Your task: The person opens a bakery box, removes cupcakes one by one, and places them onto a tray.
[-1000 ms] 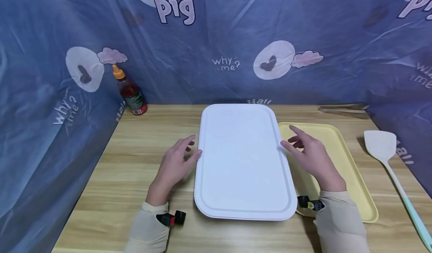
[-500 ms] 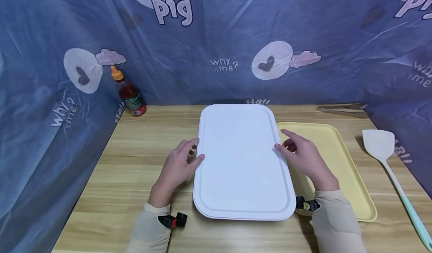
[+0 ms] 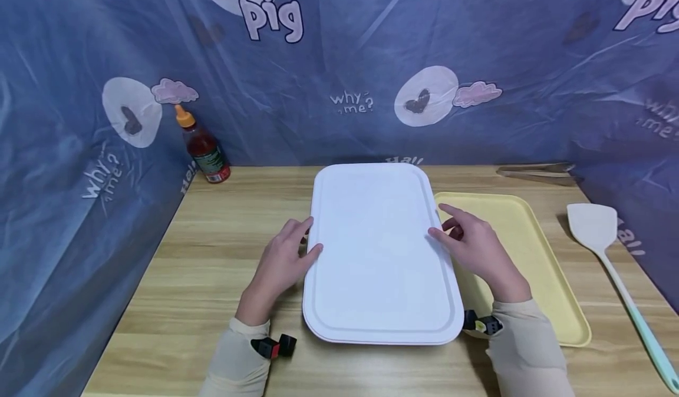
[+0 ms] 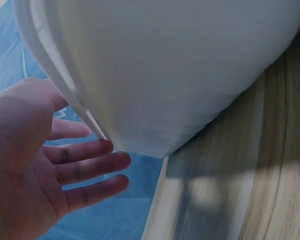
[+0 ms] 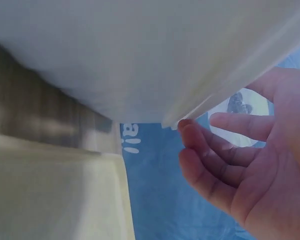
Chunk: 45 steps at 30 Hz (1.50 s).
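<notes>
Getting a grip on the white lid [image 3: 379,250] looks like the step in hand, at least to me. Left hand [image 3: 281,260] has its thumb over the rim and fingertips at the underside, fingers loosely spread; right hand [image 3: 480,248] pretty much mirrors that, with its lower fingers more bent. Both seem to have a light pinch on the edge, can't tell how firm. Next move probably calls for even effort on both sides so nothing tips. Lid sits on the white box [image 4: 165,65], mid-surface [image 3: 212,279], beside the yellow tray [image 3: 511,214]. Smooth, plasticky-looking stuff, rounded rectangle, shallow groove round the top. Surface has streaky wood grain.
</notes>
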Motion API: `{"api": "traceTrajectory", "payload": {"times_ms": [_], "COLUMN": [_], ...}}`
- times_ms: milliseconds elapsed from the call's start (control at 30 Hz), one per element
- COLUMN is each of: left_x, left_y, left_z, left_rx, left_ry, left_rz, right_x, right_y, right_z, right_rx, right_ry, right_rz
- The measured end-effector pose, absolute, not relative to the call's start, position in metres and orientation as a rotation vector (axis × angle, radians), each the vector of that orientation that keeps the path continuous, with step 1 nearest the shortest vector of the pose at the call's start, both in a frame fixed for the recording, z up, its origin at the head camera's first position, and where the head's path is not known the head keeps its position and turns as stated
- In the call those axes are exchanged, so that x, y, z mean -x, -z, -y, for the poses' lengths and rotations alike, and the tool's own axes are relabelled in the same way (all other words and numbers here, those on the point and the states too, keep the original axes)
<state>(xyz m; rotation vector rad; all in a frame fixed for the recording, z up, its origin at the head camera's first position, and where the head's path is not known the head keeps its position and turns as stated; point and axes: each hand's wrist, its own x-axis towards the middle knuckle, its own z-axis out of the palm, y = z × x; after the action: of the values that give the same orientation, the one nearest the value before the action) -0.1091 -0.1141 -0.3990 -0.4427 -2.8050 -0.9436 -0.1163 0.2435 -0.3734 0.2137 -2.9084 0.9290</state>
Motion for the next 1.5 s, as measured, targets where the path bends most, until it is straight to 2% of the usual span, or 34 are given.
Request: {"api": "traceTrajectory", "payload": {"times_ms": [833,1200,1500], "left_x": [0.1,0.094,0.091], "left_y": [0.382,0.37,0.359], "left_z": [0.128,0.156,0.193], "left_rx": [0.389,0.369,0.369], "left_ry": [0.935,0.927,0.881], "left_rz": [2.849,2.842,2.86], "right_x": [0.095,0.098,0.107], "right_y": [0.342,0.322,0.322], "right_z": [-0.225,-0.194,-0.157], "right_rx": [-0.306,-0.31,-0.321], "right_ry": [-0.963,-1.02,-1.069], "right_rz": [2.985,3.004,2.986]}}
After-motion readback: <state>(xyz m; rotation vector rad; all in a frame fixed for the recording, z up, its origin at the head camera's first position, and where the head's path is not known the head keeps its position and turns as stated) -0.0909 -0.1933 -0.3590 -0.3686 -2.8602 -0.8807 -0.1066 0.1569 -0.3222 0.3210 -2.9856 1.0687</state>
